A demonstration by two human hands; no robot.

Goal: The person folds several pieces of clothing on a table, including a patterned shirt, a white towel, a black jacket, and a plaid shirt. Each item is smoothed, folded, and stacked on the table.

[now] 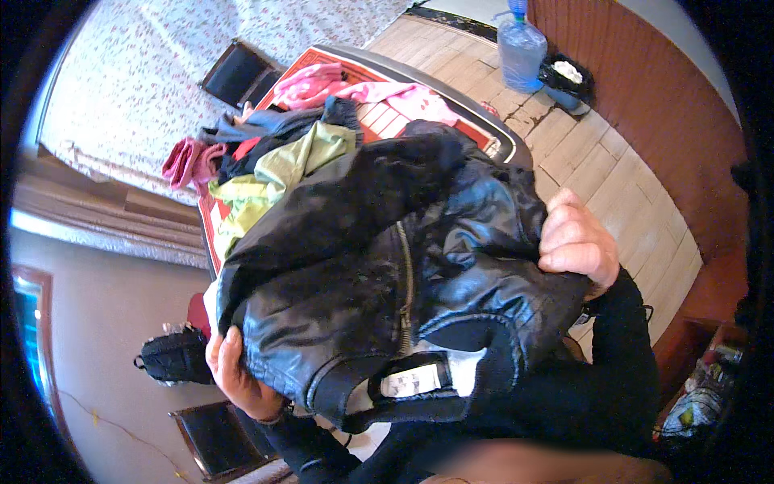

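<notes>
A black leather-look jacket (338,284) with a brass-coloured zip lies spread before me, its collar towards my body and a white label inside the neck. My left hand (242,375) grips one shoulder of it, fingers curled over the edge. The opposite shoulder is held in my right hand (577,242). Beyond the jacket, a red-patterned table (387,124) bears a pink garment (393,97), a yellow-green garment (290,157), a rolled dark pink cloth (190,160) and dark blue-grey clothing (266,124). The jacket covers the near part of the table.
A bed with a floral sheet (151,78) stands at the far left. Black chairs (239,72) are near the table, one at lower left. A large water bottle (521,54) and a black bin bag (565,81) stand on the floor at the back right. A black backpack (175,357) is at left.
</notes>
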